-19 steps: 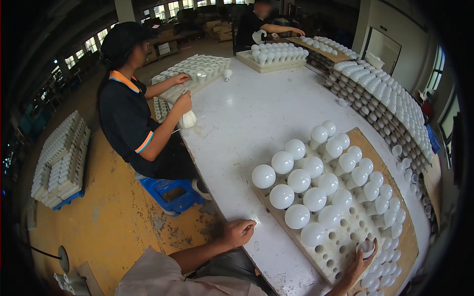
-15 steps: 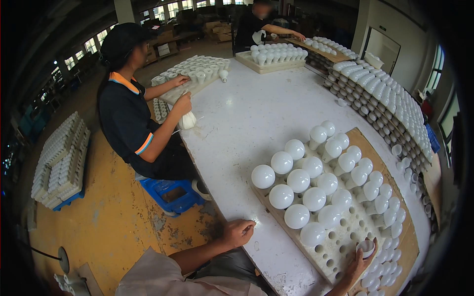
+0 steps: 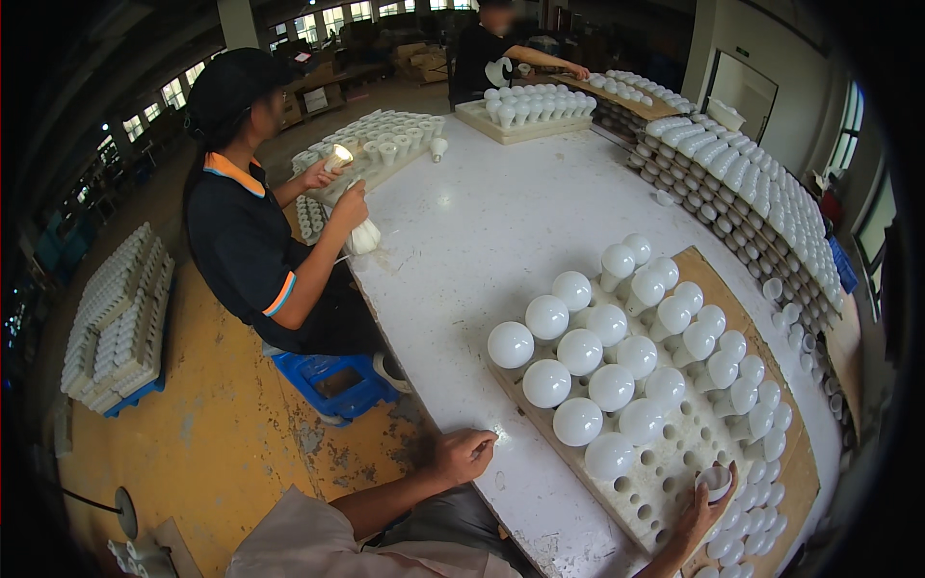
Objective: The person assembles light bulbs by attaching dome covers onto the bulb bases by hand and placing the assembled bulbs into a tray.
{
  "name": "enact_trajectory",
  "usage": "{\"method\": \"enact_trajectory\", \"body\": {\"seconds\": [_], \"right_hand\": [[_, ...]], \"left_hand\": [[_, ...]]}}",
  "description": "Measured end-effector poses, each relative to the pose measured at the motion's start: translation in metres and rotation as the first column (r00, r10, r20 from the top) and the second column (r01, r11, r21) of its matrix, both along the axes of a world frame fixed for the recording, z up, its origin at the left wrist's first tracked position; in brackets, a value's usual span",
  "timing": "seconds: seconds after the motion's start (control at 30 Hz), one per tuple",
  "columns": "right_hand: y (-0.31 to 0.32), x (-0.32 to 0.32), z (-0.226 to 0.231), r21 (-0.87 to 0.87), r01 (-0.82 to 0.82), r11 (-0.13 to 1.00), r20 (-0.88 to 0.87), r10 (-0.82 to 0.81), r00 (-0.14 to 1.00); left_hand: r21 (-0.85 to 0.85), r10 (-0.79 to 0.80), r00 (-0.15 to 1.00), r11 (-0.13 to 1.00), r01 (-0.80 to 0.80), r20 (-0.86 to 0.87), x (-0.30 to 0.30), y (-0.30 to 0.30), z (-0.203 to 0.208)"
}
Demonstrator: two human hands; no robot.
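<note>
My left hand [image 3: 464,456] rests by the near edge of the white table, its fingers curled together; nothing shows in them. In my right hand [image 3: 703,515] is a white bulb cover [image 3: 714,480], its open end facing up, gripped at the side over the tray's near right corner. The pale tray [image 3: 665,472] has rows of holes. White round light bulbs [image 3: 611,387] stand upright in much of it, while several holes at its near end are bare. More white bulb covers [image 3: 737,530] lie to the right of my right hand.
A brown board [image 3: 795,462] lies along the tray's right side. Stacked layers of white bulb covers [image 3: 732,173] rise at the far right. At the left, a co-worker [image 3: 251,212] sits beside a tray of bulb bases [image 3: 385,144]. Another bulb tray [image 3: 525,120] stands at the far end.
The co-worker at the left has lifted a bulb base from the tray, and it now glows. My own hands and the bulb cover stay in place.
</note>
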State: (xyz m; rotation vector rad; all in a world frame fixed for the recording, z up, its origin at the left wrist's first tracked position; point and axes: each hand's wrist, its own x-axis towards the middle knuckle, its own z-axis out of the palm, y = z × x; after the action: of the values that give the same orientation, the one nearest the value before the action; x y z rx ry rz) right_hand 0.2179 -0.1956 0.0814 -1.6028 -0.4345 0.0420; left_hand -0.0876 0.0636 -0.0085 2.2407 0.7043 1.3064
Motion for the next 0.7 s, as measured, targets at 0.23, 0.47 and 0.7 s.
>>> {"method": "enact_trajectory", "body": {"seconds": [0.23,0.47,0.7], "right_hand": [[0.0011,-0.0005,0.0005,0.008,0.005,1.0,0.034,-0.005,0.999],[0.0011,-0.0001,-0.0011,0.024,0.003,1.0,0.019,-0.004,1.0],[0.0023,-0.0003,-0.0004,0.012,0.019,1.0,0.02,-0.02,1.0]], "left_hand": [[0.001,0.001,1.0,1.0,-0.001,-0.002,0.0008,-0.0008,0.0021],[-0.018,-0.015,0.999,1.0,0.014,-0.033,-0.0012,-0.0005,0.0011],[0.02,-0.004,1.0,1.0,0.004,0.01,-0.0003,0.0006,0.0008]]}}
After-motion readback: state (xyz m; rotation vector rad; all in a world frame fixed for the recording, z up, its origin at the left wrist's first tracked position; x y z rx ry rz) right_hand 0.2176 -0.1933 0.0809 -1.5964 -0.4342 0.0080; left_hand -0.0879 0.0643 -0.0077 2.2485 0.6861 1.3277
